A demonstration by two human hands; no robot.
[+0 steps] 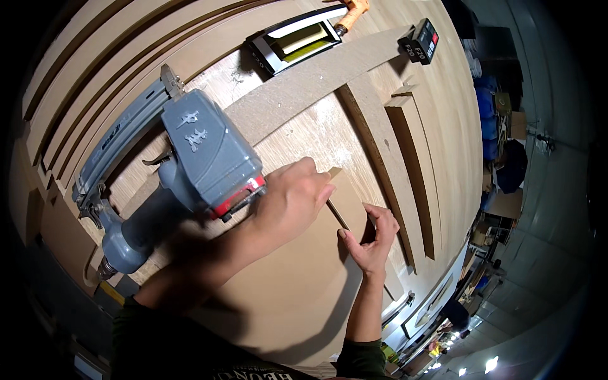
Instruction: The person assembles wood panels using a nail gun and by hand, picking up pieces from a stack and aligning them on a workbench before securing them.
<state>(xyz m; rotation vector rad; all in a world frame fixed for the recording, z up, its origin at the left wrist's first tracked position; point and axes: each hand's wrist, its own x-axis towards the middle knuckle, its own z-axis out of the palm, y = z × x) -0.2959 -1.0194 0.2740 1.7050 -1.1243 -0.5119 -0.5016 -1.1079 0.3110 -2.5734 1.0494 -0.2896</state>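
My left hand (288, 196) is closed around the upper part of a short fibreboard strip (349, 201), its knuckles turned up. Thumb and fingers of my right hand (375, 240) pinch the strip's lower end from both sides. A thin dark edge of the strip shows between the hands. Beneath them lies a broad brown fibreboard panel (291, 291), partly shaded by my arms. Close to my left forearm, a grey pneumatic nail gun (209, 149) with a black grip lies on the work surface. My left fingertips are mostly hidden.
Curved fibreboard strips (82, 76) stand in rows at the far left. Long flat boards (304, 85) cross the wooden worktop (453, 126). An open black box (297, 41), an orange-handled tool (353, 12) and a small black box (421, 43) lie at the back.
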